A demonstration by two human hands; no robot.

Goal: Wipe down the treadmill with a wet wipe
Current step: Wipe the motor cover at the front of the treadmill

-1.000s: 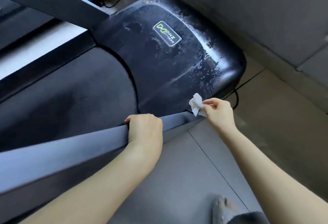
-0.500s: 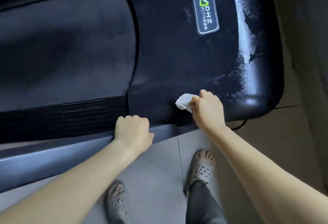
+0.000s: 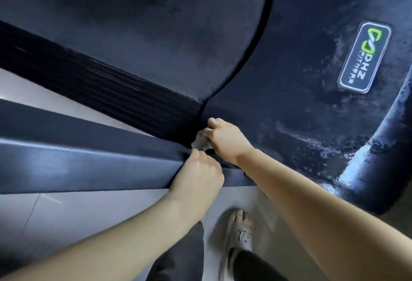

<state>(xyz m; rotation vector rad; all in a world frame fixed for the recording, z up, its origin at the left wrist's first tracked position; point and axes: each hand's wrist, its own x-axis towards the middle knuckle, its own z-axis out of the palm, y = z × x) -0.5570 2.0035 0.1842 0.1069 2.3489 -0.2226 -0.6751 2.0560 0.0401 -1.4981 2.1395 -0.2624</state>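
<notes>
While wet streaks (image 3: 312, 141) suggest the hood (image 3: 301, 80) is done, our right grip (image 3: 225, 138) clamps the wipe (image 3: 200, 142) at the rail (image 3: 89, 165), left grip (image 3: 200, 176) curled beside, hold unclear; belt (image 3: 156, 35) seemingly remains.

Right hand (image 3: 225, 140): pinching the crumpled wet wipe (image 3: 200, 142) against the treadmill (image 3: 156, 35), right where the ribbed foot strip (image 3: 100, 80) meets the motor cover (image 3: 289, 69).
Left hand (image 3: 198, 176): curled at the side rail (image 3: 89, 165) end, fingertips just below the wipe; contact unclear.
Motor cover: wet streaks glistening near the logo badge (image 3: 365, 57).
Floor (image 3: 66, 225): grey tiles, a sandalled foot (image 3: 242, 234) beside the rail.
</notes>
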